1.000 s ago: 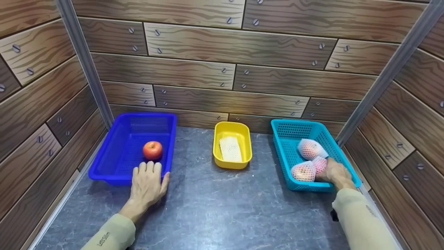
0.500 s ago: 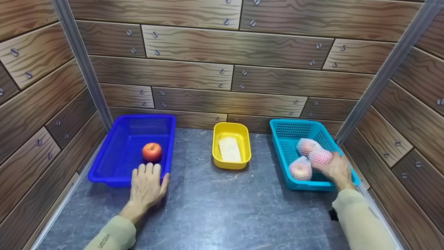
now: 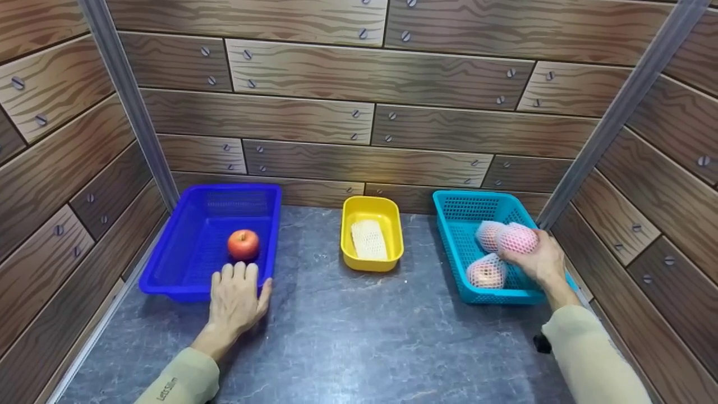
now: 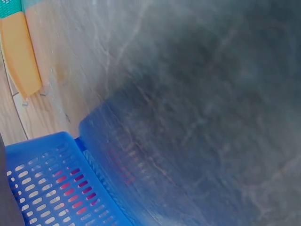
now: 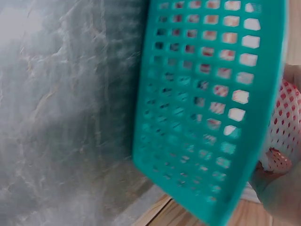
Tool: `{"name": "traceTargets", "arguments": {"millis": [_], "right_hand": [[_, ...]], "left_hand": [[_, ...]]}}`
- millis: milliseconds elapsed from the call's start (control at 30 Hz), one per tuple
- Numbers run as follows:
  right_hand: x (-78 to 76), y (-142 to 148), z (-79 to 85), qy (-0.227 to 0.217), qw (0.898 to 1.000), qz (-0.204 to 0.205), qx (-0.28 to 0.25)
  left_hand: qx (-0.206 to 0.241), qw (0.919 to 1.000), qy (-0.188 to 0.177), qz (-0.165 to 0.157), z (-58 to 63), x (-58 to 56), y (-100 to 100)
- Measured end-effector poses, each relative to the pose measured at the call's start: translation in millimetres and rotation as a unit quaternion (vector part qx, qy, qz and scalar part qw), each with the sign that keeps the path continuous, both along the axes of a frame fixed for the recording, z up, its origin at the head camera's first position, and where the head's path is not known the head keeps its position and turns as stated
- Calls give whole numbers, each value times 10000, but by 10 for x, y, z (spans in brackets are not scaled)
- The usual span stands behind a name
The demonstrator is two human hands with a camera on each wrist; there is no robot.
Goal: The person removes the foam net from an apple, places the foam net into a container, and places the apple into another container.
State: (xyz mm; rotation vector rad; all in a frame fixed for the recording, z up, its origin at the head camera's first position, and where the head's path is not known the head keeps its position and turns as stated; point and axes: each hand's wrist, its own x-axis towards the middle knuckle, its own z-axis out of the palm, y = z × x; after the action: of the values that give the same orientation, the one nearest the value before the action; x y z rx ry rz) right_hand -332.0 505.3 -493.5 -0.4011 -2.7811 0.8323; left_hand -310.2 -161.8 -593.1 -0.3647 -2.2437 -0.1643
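Dark lettering that seems to read "Lets Slim" runs along the left sleeve (image 3: 179, 379) of a person working at a marbled grey desk (image 3: 348, 336). Walls (image 3: 314, 73) of wood-look planks, marked with slotted screw heads, enclose three sides, with a metal post (image 3: 124, 84) in the left corner and another in the right. At left, the blue basket (image 3: 174, 290) sits on the desk; the fingers of the left hand (image 3: 234, 300) bend over its near rim, gripping it, the thumb along the corner. A bare red apple (image 3: 243, 244) lies inside, just beyond those fingers. In the center, near the back wall, a yellow bin (image 3: 372, 265) holds a white net (image 3: 368, 238). At right, the teal basket (image 3: 502, 297) stands near the wall. Over its right side, the right hand (image 3: 541, 258) grips a fruit in a pink net (image 3: 517, 238), thumb toward the viewer's side, the fruit at the fingers' left; some of the fingers are hidden. A second netted fruit (image 3: 489, 234) shows just behind it, and a third (image 3: 487, 273) lies nearer the basket's front.
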Motion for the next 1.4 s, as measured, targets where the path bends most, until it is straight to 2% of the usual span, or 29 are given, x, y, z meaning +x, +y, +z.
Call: {"name": "traceTargets", "arguments": {"millis": [267,600,800,1067,1400], "right_hand": [[94,-226,214,309,9976,580,-234],[244,-679,374,593,9861,1414,-641],[312,-957,339,779,9765,1893,-669],[386,-1327,249,755,9646,2344,-941],[459,-1741,86,411,9564,2698,-1038]], "left_hand": [[-5,10000,59,-47,12,9,-2],[-6,9999,87,-66,38,3,-15],[1,9999,84,-95,50,9,-7],[-1,10000,16,-63,48,15,0],[-26,9997,-251,21,57,26,-1]]}}
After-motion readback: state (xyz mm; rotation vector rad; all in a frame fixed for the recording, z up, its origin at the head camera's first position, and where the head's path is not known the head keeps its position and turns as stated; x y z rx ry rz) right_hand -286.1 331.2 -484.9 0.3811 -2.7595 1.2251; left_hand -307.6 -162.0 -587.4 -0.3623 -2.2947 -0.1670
